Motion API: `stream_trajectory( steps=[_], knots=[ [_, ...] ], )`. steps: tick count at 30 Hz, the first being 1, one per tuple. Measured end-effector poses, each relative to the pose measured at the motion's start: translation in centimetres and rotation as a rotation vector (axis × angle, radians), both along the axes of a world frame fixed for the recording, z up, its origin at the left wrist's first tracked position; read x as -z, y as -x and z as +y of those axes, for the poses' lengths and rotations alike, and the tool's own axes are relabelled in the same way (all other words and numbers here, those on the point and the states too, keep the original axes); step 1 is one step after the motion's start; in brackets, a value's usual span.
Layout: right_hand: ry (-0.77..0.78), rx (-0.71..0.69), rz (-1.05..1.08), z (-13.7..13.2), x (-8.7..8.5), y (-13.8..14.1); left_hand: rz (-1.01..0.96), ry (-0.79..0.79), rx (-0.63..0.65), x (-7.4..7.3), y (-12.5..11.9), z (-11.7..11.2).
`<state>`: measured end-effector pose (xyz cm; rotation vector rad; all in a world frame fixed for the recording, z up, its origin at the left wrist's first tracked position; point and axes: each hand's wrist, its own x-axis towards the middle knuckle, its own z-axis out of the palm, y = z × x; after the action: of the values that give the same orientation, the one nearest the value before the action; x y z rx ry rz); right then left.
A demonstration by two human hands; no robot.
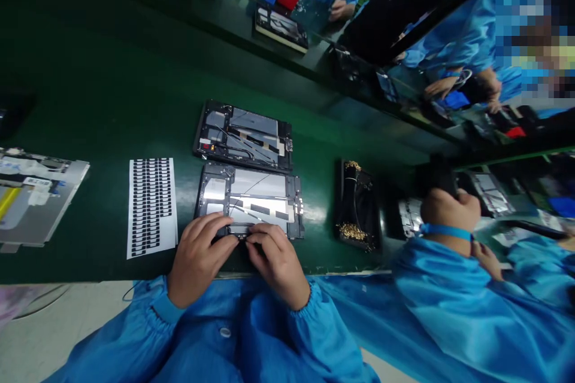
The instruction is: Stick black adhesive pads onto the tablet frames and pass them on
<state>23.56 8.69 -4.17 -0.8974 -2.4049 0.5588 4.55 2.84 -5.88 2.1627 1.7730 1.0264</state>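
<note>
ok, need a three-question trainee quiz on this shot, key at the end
1. True or false: the white sheet with rows of black pieces lies to the left of the left hand's fingertips.
2. Both the left hand and right hand are at the near edge of which thing? A) the farther opened device B) the nearer opened device C) the dark tray
3. Fill in: the small pieces in the dark tray are ____ in colour.

Key: 1 true; 2 B; 3 gold.
</note>
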Motion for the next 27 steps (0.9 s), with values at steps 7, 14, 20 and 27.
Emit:
stream_trajectory(
  steps=[7,14,20,27],
  knots=[
    [0.003,0.022,-0.001,0.12,0.49,-0.52,0.004,0.012,0.004,-0.13,-0.09,0.26],
    [-0.010,0.025,-0.019,0.37,0.54,-0.06,0.020,0.021,0.011,0.09,-0.20,0.49],
    [-0.045,0.014,-0.020,0.28,0.63,-0.14,-0.003,0.066,-0.020,-0.06,-0.39,0.57],
    [-0.037,0.014,-0.010,0.21,0.74,-0.26,-0.019,0.066,-0.022,-0.13,-0.46,0.57]
  ],
)
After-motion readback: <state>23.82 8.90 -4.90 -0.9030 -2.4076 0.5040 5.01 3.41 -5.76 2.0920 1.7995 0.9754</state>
